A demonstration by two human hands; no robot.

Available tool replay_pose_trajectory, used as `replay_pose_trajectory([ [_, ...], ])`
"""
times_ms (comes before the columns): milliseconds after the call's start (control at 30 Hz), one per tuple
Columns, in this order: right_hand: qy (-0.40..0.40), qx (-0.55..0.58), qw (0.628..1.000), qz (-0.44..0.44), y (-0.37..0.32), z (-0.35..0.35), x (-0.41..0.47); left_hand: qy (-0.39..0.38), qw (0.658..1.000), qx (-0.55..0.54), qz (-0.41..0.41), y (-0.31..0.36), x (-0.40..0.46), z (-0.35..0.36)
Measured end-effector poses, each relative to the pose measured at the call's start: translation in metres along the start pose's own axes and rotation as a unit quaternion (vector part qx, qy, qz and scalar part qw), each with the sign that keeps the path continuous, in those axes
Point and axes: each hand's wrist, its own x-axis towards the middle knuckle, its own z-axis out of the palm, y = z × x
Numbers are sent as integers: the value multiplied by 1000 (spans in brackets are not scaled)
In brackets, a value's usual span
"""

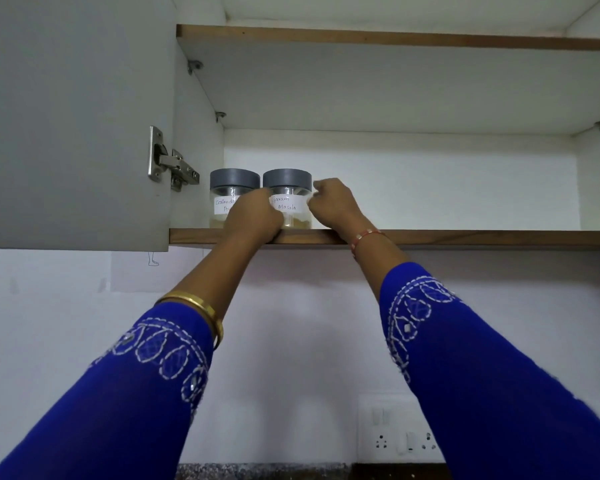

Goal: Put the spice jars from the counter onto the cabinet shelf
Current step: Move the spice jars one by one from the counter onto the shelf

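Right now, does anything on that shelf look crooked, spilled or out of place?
Nothing stands out. The two clear grey-lidded spice jars, one labelled coriander and one labelled garam masala, stand upright side by side on the wooden cabinet shelf, lids on, no spill. The hands, left and right, flank the masala jar.

Both arms reach up, hands close together.
The left hand [253,216] and right hand [333,204] are raised side by side with fingers curled; blue embroidered sleeves cover both forearms, wrists bare.
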Motion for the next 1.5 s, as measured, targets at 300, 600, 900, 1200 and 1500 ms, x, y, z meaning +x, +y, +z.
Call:
replay_pose_trajectory([
  [300, 19, 19, 993, -117, 9, -13, -98, 127, 969, -167, 132, 2, -95, 9],
  [600, -15, -16, 997, -71, 48, -19, -247, 35, 940, -338, 19, 36, -241, 32],
  [900, 4, 57, 984, 170, 122, -30, -404, -139, 902, -396, -103, 25, -384, 69],
  [1200, -69, -31, 916, 394, 185, -38, -550, -323, 835, -382, -230, 29, -497, 97],
  [1500, -250, -138, 825, 487, 211, -28, -642, -452, 776, -338, -280, 35, -573, 104],
])
